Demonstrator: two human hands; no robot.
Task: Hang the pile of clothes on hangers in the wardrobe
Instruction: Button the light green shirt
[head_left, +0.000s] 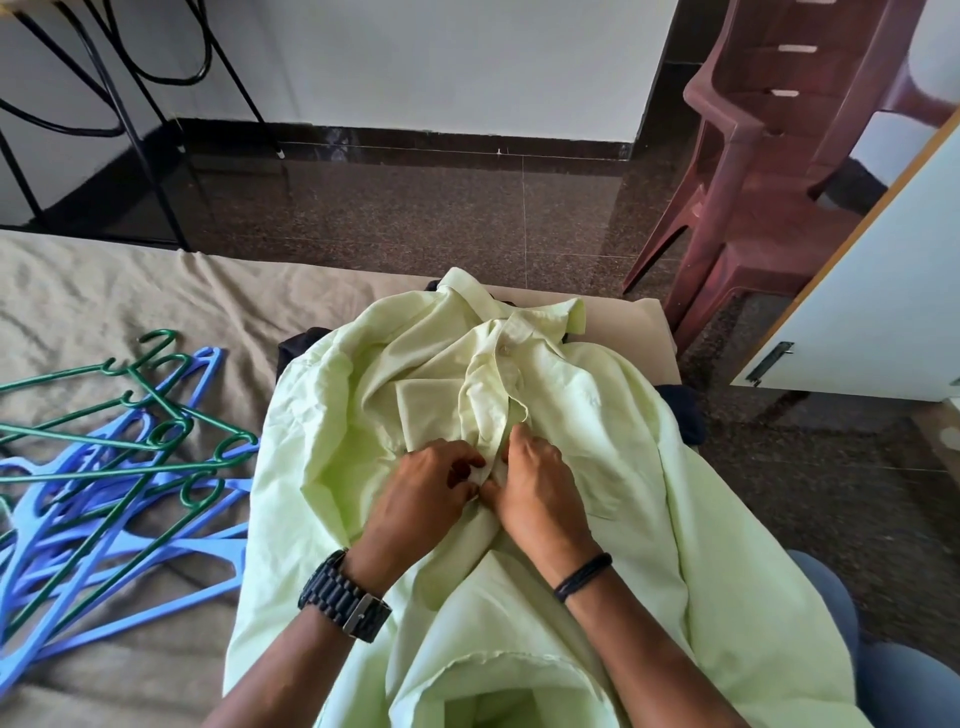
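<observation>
A pale green button-up shirt (597, 415) lies spread over a pile of dark clothes (683, 410) on the bed, collar pointing away from me. My left hand (421, 499) and my right hand (540, 483) meet at the shirt's button placket, each pinching the fabric edge there. A heap of blue and green plastic hangers (119, 488) lies on the bed to the left of the shirt, apart from both hands.
The bed has a beige sheet (104, 291). A maroon plastic chair (769, 171) stands on the dark floor at the right. A white wardrobe door (872, 291) with a latch stands open at the far right. Black metal legs (130, 130) rise at the top left.
</observation>
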